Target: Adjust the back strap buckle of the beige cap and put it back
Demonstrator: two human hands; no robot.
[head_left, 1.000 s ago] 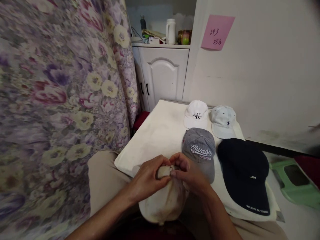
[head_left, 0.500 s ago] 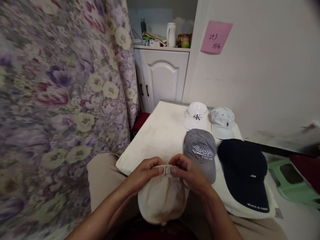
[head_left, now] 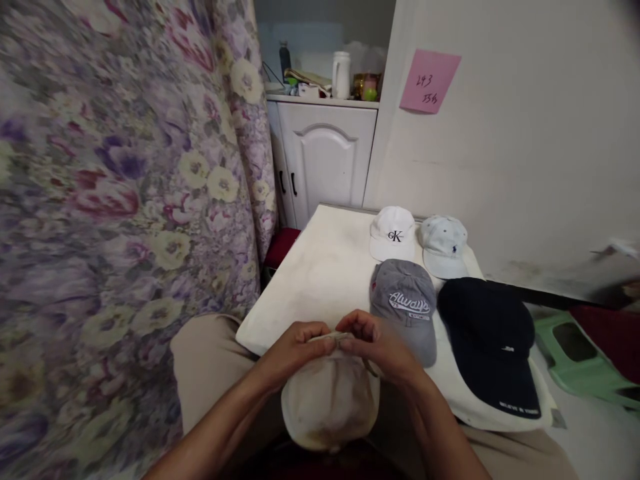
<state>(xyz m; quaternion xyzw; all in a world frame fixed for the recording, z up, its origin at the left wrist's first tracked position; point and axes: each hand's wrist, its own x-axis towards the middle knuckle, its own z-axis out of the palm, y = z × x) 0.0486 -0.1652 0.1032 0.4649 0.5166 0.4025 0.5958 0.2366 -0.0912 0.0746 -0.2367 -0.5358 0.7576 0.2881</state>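
Note:
A beige baseball cap is held over my lap, its back strap toward the table. My left hand pinches the strap from the left, thumb on top. From the right, my right hand pinches the same strap, the two thumbs nearly meeting over the buckle, which they now cover. Just beyond my right hand lies a grey cap with white lettering. A navy cap sits to its right, brim toward me. Behind them are a white cap with black letters and a pale blue cap.
The caps lie on a table with a cream cover. A floral curtain hangs close on the left. At right stands a green stool. Beyond the table are a white cabinet and a wall with a pink note.
My thumbs have come closer together on the strap, covering the metal buckle that showed between them before. The cap has shifted slightly right. The other caps lie as before.

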